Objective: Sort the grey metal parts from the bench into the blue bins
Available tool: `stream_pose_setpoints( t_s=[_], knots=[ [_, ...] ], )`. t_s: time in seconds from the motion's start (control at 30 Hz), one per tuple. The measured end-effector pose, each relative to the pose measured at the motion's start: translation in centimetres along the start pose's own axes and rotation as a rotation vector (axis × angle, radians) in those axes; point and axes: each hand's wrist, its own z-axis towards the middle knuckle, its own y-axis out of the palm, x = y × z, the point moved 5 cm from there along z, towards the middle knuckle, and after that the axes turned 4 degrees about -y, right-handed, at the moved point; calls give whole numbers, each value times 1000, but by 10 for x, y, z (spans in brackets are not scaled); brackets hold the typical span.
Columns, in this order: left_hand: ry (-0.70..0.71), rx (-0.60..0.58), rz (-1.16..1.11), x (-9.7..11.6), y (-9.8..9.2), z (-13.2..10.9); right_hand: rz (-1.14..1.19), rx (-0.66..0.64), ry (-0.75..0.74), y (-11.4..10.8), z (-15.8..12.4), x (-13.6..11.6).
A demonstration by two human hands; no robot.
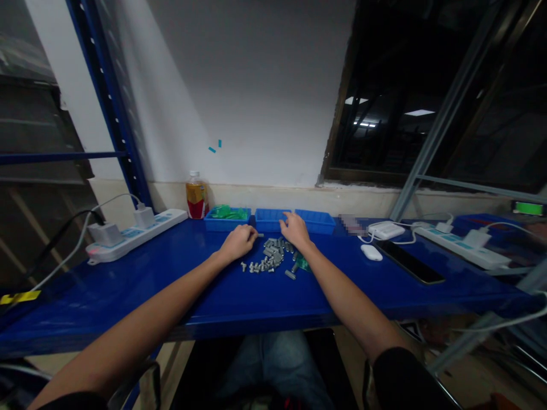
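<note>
Several silvery screws [265, 264] and metal cylinders [273, 248] lie in a loose pile on the blue table [256, 302]. Left of the pile, my left hand [240, 241] has its fingers closed on a small metal cylinder [260, 235], whose end sticks out to the right. My right hand [294, 229] is above the pile's far right side, in front of the middle blue bin [267, 218], with its fingers apart and nothing seen between them. A piece of green plastic [302, 263] lies partly under my right wrist.
Green items fill the left blue bin [226, 225]; the right blue bin [318, 223] stands by the wall. A bottle [196, 199] and a power strip [141, 233] are at left. A white case [371, 253], a phone [410, 263] and another power strip [464, 245] are at right.
</note>
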Motion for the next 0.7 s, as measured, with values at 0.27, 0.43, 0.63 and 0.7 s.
stream_pose_setpoints(
  t_s=[0.27, 0.43, 0.63, 0.7],
  knots=[
    [-12, 61, -87, 7, -9, 2, 146, -191, -398, 8, -11, -56],
    [37, 72, -82, 12, -15, 2, 178, -180, -369, 6, -12, -59],
    [129, 107, -163, 17, -22, -2, 254, -202, -333, 4, -11, -55],
    [145, 119, -152, 18, -23, -3, 246, -210, -343, 4, -11, -56]
  ],
)
